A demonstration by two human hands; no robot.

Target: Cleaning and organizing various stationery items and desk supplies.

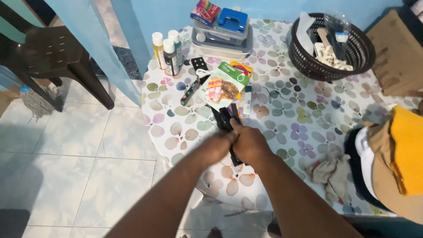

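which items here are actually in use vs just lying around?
In use:
- left hand and right hand, both closed on the black tool

Lying about:
- paint bottles
- stacked plastic boxes
- food packets
- dark basket of pale pieces
- crumpled rag
- folded clothes

Glossy flower-print plastic tablecloth (282, 110), dark woven plastic basket (308, 66) at far edge, clear smooth plastic boxes (222, 42), shiny paper packet (222, 83), matt crumpled cloth rag (330, 172) near front edge, black matt plastic tool (225, 119), glossy floor tiles (88, 145)
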